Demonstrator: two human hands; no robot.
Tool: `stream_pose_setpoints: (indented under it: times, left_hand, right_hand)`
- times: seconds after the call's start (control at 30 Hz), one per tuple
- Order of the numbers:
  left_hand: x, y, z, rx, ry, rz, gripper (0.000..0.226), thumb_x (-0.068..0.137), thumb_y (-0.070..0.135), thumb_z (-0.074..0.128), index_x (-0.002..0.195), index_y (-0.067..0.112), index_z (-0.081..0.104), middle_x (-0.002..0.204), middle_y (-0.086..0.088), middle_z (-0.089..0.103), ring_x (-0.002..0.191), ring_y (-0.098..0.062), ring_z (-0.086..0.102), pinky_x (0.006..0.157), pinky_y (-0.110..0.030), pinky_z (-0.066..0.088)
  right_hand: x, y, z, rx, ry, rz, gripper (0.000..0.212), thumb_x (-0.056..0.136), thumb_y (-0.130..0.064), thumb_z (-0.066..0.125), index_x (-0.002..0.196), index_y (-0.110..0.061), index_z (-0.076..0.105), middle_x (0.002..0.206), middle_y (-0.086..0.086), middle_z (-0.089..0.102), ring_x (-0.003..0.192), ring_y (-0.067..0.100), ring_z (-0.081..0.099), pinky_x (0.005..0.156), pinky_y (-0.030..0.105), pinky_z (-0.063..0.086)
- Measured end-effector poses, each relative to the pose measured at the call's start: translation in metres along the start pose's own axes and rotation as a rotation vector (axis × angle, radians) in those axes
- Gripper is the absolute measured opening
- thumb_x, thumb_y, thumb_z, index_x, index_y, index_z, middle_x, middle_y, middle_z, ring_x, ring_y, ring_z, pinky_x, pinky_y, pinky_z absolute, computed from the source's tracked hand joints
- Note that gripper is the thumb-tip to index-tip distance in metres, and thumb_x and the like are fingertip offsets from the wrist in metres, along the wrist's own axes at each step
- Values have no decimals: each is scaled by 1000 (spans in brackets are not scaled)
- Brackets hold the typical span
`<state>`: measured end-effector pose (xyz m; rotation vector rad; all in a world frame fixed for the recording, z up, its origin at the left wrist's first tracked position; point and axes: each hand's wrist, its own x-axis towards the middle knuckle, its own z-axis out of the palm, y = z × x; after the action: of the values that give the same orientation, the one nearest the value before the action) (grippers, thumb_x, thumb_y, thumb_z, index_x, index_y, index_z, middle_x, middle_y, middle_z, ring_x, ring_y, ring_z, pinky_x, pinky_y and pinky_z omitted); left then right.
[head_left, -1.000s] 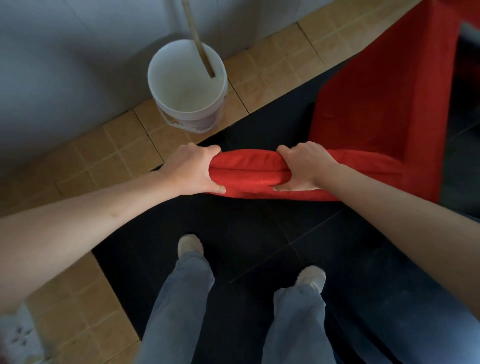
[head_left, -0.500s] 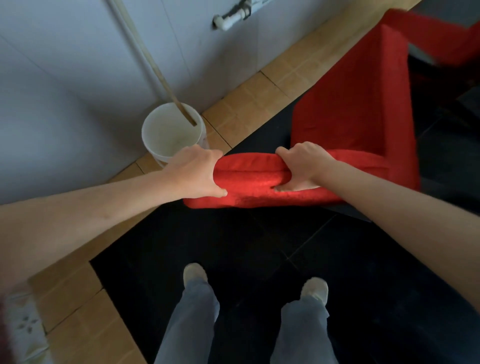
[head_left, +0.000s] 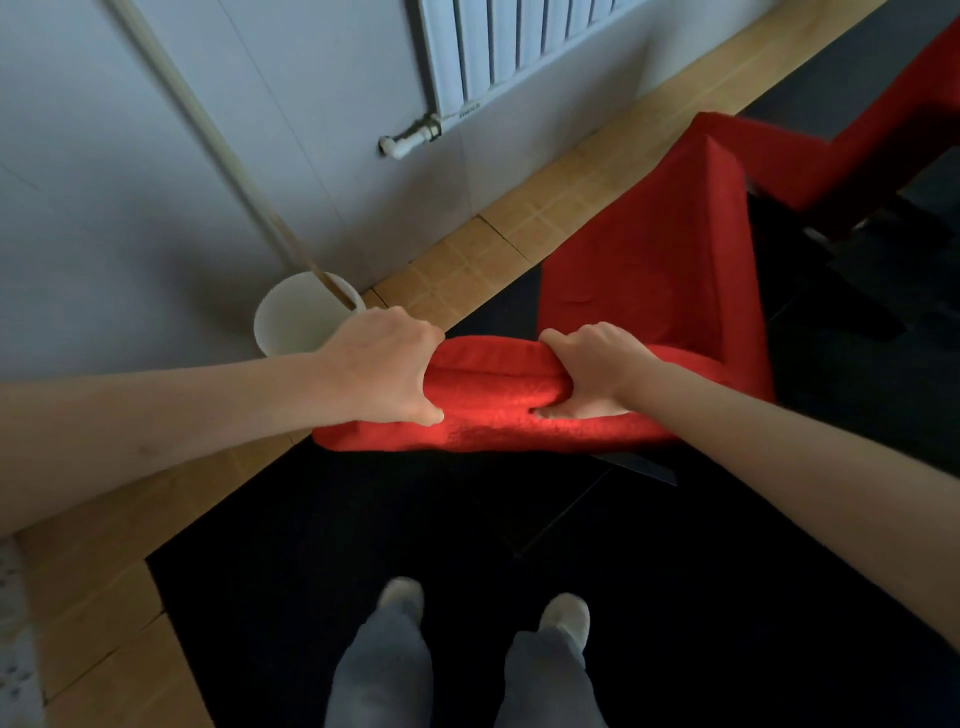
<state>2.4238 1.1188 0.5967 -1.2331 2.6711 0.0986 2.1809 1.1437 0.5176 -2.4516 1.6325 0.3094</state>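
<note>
Black floor (head_left: 363, 519), grey wall (head_left: 130, 182): a red armchair (head_left: 649, 291) is gripped at its padded edge by the left hand (head_left: 384, 369) and right hand (head_left: 592, 369); moving is judged underway, not finished.

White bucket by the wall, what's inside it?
A pale stick leans into the white bucket. The bucket's near side and bottom are hidden behind the left hand.

Wht bucket (head_left: 291, 325) w/ stick (head_left: 218, 145), radiator (head_left: 509, 47)
</note>
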Motion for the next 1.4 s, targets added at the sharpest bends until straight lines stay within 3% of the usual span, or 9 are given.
stream_pose_setpoints:
  times: [0.13,0.3,0.4,0.57,0.7,0.8,0.93,1.1,1.4]
  left_hand:
    - [1,29,-15,40,-12,14,44,63,54,77,67,19,50,53,12,44,48,0,36,44,-14,21]
    - [3,60,-31,45,-62,27,49,67,49,77,61,19,40,54,8,47,50,-4,41,50,-22,36]
    - [8,77,-44,62,-89,31,48,67,49,78,61,17,42,55,7,48,52,-8,44,49,-23,35]
    - [22,108,-69,136,-114,16,53,65,57,76,61,17,40,56,7,46,58,-15,51,58,-32,51]
    - [34,142,-90,272,-104,-2,59,61,69,71,62,21,36,56,11,42,49,-4,35,42,-21,28]
    - [42,171,-105,248,-111,-7,60,60,70,73,63,21,38,56,11,42,51,-7,37,51,-24,39]
    - [50,212,-125,256,-134,-4,61,59,70,73,63,20,38,58,10,42,49,-4,32,42,-21,21]
    - [63,253,-140,289,-158,-16,64,60,72,72,64,20,35,60,9,40,53,-10,36,55,-28,39]
    - [72,305,-157,261,-76,-70,62,57,74,71,64,21,40,59,9,43,64,-17,50,60,-31,43]
  right_hand:
    - [-21,16,1,-10,21,-22,82,67,-82,53,114,-16,44,85,2,63,80,28,64,66,34,45]
    - [-45,31,-1,-45,38,-27,80,68,-82,53,111,-15,44,84,3,62,78,28,64,62,31,40]
    - [-56,41,-4,-48,49,-12,80,69,-82,53,112,-15,44,86,3,63,80,28,64,64,33,44]
    - [-74,69,-10,-27,85,-34,81,70,-81,52,114,-14,45,87,3,64,82,29,65,68,33,46]
    - [-94,95,-11,6,109,-61,81,70,-82,52,113,-14,45,74,-4,52,76,26,64,62,31,39]
    - [-115,115,-13,51,113,-57,82,70,-82,52,115,-14,46,70,-8,42,74,26,63,62,31,40]
    - [-141,143,-15,76,113,-66,88,66,-85,52,119,-15,46,70,-8,44,75,24,64,64,30,40]
    - [-169,168,-17,117,116,-43,91,63,-85,56,124,-18,45,78,-4,58,79,24,64,71,33,48]
    - [-208,200,-21,272,65,27,90,57,-80,66,127,-27,47,79,-8,60,81,18,62,78,35,54]
